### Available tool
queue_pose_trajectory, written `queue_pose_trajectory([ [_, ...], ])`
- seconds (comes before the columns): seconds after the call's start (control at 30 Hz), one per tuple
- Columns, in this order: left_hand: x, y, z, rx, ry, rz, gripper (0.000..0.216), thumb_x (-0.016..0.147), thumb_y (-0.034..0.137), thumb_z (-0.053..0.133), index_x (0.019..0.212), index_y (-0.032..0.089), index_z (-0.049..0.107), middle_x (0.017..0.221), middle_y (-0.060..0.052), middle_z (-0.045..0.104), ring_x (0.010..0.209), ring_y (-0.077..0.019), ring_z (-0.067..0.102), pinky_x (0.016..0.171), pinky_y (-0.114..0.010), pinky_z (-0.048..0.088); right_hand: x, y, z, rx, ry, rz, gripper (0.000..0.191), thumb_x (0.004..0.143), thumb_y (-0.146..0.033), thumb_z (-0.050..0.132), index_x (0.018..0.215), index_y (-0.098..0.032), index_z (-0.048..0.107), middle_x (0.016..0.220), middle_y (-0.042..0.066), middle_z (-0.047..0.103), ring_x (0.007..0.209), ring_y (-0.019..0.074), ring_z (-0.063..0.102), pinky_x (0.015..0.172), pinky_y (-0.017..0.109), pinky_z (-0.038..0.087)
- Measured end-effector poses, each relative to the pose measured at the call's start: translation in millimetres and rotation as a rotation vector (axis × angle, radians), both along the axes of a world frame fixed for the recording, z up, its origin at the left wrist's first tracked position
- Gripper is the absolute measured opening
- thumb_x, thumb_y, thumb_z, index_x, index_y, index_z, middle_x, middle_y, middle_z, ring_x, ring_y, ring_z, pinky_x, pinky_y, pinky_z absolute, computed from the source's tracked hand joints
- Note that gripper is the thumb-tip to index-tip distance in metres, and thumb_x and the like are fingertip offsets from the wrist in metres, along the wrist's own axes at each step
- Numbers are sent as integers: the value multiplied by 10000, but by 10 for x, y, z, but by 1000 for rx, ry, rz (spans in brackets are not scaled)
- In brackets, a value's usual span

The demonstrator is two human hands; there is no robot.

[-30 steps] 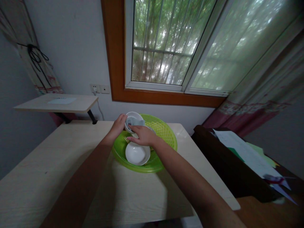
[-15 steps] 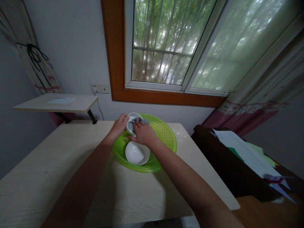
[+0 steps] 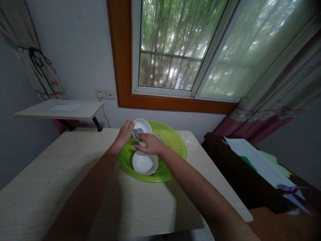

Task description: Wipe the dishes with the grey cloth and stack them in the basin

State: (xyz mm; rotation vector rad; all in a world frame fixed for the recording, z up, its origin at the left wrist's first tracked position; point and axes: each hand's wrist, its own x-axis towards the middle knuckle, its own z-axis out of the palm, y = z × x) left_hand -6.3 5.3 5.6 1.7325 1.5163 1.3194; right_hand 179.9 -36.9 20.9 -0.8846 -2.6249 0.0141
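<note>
Over the far left of the green basin [image 3: 160, 179], the left hand [image 3: 124, 134] grips a tilted white bowl [image 3: 144, 124] by its left rim. From the bowl's near right, the right hand [image 3: 151, 144] touches the gray cloth [image 3: 137, 131] inside; whether it grips, I cannot tell.

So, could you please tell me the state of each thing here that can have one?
Held bowl: tilted, gripped by the left hand
Gray cloth: bunched in that bowl, touched by the right hand
Lower bowl: open side up
Another dish: mostly hidden
Green basin: resting on the table
Left curtain: tied back
Wall socket: cable plugged in
Window: cannot tell whether shut
</note>
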Motion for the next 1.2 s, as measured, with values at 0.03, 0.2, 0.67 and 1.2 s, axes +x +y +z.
queue_pose_trajectory([
  [0.03, -3, 9, -8, 0, -13, -12, 325, 927, 472, 399, 1017, 237, 604, 937, -34, 667, 885, -217, 609, 846, -332, 447, -11, -3, -16, -4, 15, 9, 487, 948, -551, 538, 1189, -134, 617, 1124, 140, 701, 1010, 247, 660, 904, 341, 480],
  [0.2, -2, 45, -52, -27, -30, -81, 280, 925, 460, 415, 969, 248, 593, 914, -15, 653, 865, -199, 604, 820, -310, 446, -75, -13, -119, 10, -19, -17, 717, 906, -665, 540, 1328, -85, 524, 1342, 228, 592, 1270, 316, 556, 1048, 413, 448],
  [0.67, 23, -49, 20, -15, 104, -14, 330, 914, 477, 440, 1067, 246, 619, 921, -37, 691, 853, -222, 616, 779, -313, 427, -123, -67, 6, -1, -226, -346, 654, 915, -668, 483, 1167, -99, 684, 1059, 235, 723, 972, 354, 700, 867, 446, 518],
  [1.2, -14, 80, -78, -7, -47, -104, 274, 924, 442, 389, 964, 238, 569, 911, -7, 640, 877, -184, 595, 866, -300, 451, -61, 41, -125, 59, -53, -14, 729, 941, -605, 511, 1433, -70, 468, 1466, 217, 512, 1406, 290, 442, 1132, 400, 379],
])
